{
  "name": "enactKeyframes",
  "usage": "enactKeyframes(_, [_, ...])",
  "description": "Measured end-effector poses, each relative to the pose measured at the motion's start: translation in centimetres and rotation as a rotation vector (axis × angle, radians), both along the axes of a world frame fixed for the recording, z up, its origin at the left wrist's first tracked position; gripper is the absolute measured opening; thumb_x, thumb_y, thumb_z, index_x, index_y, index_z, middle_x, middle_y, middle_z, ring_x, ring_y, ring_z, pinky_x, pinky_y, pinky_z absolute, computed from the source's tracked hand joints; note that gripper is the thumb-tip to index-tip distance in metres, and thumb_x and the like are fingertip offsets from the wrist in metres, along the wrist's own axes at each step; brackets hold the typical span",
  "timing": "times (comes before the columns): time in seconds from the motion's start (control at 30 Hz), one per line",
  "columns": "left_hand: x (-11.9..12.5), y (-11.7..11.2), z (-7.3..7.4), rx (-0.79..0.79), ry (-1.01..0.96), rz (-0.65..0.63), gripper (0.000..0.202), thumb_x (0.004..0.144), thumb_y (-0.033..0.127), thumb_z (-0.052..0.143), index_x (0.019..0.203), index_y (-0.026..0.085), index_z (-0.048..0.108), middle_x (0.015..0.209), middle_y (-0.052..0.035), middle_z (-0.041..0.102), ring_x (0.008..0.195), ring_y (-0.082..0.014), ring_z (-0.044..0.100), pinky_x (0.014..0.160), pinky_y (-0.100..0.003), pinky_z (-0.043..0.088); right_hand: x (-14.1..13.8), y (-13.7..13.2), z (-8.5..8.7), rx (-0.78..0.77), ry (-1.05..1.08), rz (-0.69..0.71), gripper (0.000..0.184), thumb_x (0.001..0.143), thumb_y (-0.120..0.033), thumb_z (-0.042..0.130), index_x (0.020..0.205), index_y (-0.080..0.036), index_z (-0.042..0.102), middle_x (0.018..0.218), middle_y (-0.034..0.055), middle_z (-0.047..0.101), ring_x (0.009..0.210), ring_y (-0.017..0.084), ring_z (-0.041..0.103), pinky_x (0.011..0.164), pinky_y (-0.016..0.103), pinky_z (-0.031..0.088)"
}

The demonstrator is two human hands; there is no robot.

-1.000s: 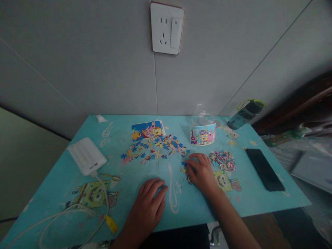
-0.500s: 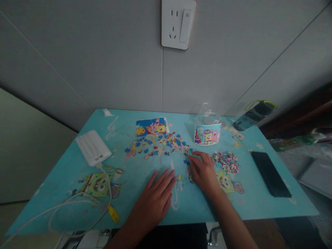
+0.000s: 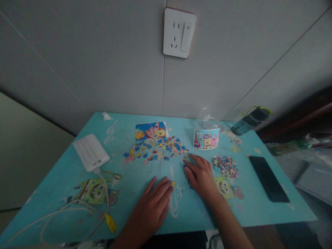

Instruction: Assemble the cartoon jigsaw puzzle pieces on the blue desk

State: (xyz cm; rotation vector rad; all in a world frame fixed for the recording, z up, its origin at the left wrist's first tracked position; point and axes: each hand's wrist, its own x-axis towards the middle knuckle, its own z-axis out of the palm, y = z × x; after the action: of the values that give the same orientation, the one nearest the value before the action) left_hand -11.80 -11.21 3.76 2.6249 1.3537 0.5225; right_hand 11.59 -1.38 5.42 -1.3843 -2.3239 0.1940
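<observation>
My left hand (image 3: 155, 202) lies flat on the blue table with fingers stretched out. Its fingertips touch a small yellow puzzle piece (image 3: 173, 184). To the right, my right hand (image 3: 202, 176) rests palm down, fingers slightly bent and apart, over a few dark blue pieces (image 3: 185, 164) that it partly covers. Beyond both hands spreads a loose pile of blue, yellow and pink puzzle pieces (image 3: 158, 148). Just behind that pile lies a picture card (image 3: 151, 130) with cartoon characters. A second heap of pieces (image 3: 225, 166), mostly pinkish, sits right of my right hand.
A clear jar with a cartoon label (image 3: 206, 139) stands behind the right hand. A dark bottle (image 3: 250, 121) leans at the back right, and a black phone-like slab (image 3: 268, 178) lies at right. A white power bank (image 3: 91, 152) with a cable and yellow tag (image 3: 111, 223) occupies the left.
The view has tilted up a little. The yellow piece has shifted left, to my left fingertips. My right hand has moved slightly left, over the blue pieces.
</observation>
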Motion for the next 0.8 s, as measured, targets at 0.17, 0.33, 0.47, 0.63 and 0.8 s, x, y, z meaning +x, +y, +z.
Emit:
enactKeyframes(0.17, [0.0, -0.1, 0.2, 0.025, -0.06, 0.032, 0.041, 0.097, 0.016, 0.047, 0.138, 0.017, 0.052, 0.144, -0.0085, 0.055, 0.14, -0.024, 0.043, 0.12, -0.052, 0.032, 0.3, -0.1, 0.3, 0.011, 0.108, -0.009, 0.023, 0.098, -0.029, 0.055, 0.085, -0.027, 0.074, 0.127, 0.0046, 0.065, 0.122, 0.028, 0.054, 0.1, 0.05, 0.043])
enactKeyframes(0.33, [0.3, -0.1, 0.4, 0.033, -0.08, 0.052, 0.038, 0.098, 0.019, 0.048, 0.135, 0.017, 0.055, 0.141, -0.0074, 0.057, 0.139, -0.0234, 0.044, 0.12, -0.05, 0.033, 0.8, 0.5, -0.7, 0.048, 0.162, -0.059, 0.023, 0.1, -0.028, 0.049, 0.107, -0.025, 0.071, 0.12, 0.0072, 0.07, 0.119, 0.027, 0.059, 0.101, 0.049, 0.044])
enactKeyframes(0.47, [0.3, -0.3, 0.3, 0.053, -0.083, 0.094, 0.039, 0.097, 0.02, 0.048, 0.135, 0.018, 0.056, 0.141, -0.0084, 0.057, 0.14, -0.0258, 0.043, 0.119, -0.052, 0.035, 0.6, 0.8, -1.3, 0.049, 0.121, -0.039, 0.029, 0.101, -0.029, 0.047, 0.123, -0.025, 0.066, 0.127, 0.0084, 0.068, 0.125, 0.027, 0.057, 0.104, 0.051, 0.042])
enactKeyframes(0.63, [0.1, -0.6, -0.1, 0.058, -0.029, 0.152, 0.04, 0.096, 0.018, 0.047, 0.136, 0.015, 0.055, 0.145, -0.0119, 0.053, 0.142, -0.0304, 0.039, 0.116, -0.058, 0.037, 0.1, 0.5, -1.0, -0.004, 0.11, 0.098, 0.031, 0.102, -0.025, 0.045, 0.126, -0.025, 0.064, 0.127, 0.0067, 0.069, 0.133, 0.026, 0.051, 0.11, 0.054, 0.037])
enactKeyframes(0.8, [0.1, -0.8, -0.7, 0.049, -0.037, 0.222, 0.043, 0.095, 0.018, 0.048, 0.137, 0.013, 0.052, 0.142, -0.0139, 0.054, 0.14, -0.0309, 0.041, 0.116, -0.058, 0.038, -0.9, -0.4, -0.2, -0.072, 0.103, 0.364, 0.029, 0.101, -0.023, 0.048, 0.125, -0.026, 0.065, 0.125, 0.0043, 0.07, 0.137, 0.024, 0.048, 0.114, 0.053, 0.035])
